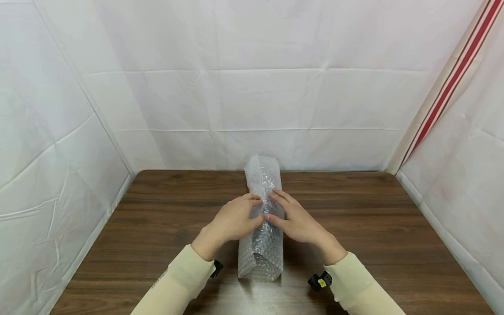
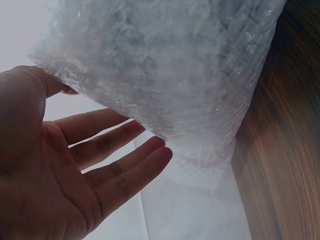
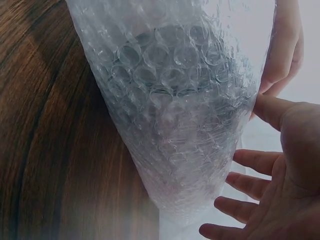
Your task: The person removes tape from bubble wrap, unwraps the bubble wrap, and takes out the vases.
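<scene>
Wrap lies midway between the side edges of the desk. Left hand and right hand touch it, fingers extended. Probably light, soft, slippery; best held by both flanks.

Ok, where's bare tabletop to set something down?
The table is bare left of the left hand, out to the white sheet, and right of the right hand, likewise. Crowded: the middle, where both hands touch the bubble-wrapped bundle.

The right hand, fingers spread, touches bubble wrap on the wooden desk; the left hand shows beyond it.
</scene>
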`<move>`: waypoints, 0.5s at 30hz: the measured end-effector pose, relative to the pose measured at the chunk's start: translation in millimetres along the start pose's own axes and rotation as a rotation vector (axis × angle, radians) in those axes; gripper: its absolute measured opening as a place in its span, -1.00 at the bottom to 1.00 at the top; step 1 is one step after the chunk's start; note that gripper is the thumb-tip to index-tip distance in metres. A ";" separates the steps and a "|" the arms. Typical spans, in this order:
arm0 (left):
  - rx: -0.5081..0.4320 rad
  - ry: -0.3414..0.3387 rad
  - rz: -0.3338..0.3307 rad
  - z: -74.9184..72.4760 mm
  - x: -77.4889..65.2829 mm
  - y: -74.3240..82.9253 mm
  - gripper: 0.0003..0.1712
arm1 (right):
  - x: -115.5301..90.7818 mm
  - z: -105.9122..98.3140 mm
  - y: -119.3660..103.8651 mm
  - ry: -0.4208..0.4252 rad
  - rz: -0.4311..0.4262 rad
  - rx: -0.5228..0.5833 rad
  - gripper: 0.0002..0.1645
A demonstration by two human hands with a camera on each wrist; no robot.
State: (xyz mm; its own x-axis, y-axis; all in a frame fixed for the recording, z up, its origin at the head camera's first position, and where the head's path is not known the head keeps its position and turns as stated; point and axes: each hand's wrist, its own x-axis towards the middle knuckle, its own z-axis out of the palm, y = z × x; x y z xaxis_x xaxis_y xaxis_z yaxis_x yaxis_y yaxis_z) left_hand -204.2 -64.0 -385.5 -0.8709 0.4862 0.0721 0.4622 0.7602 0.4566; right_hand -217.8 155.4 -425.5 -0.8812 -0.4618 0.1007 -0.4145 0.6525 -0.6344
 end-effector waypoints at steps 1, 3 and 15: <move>-0.001 0.000 -0.002 0.1 0.4 0.7 -0.43 | 0.2 0.1 -0.3 -0.001 0.003 0.006 -0.15; -0.003 0.000 -0.010 0.3 1.6 2.3 -0.44 | 0.6 0.3 -0.6 -0.001 0.009 0.016 -0.17; 0.024 0.066 -0.058 3.5 11.3 6.4 -0.59 | 3.5 2.9 -2.1 0.029 0.004 0.006 -0.23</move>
State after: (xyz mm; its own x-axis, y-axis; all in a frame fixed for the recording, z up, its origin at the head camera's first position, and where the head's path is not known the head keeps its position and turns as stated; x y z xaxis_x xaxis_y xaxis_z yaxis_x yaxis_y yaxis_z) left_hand -210.5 -52.2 -384.9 -0.9051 0.4120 0.1050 0.4138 0.7970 0.4400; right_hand -219.4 150.7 -426.1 -0.8891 -0.4417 0.1201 -0.4096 0.6507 -0.6394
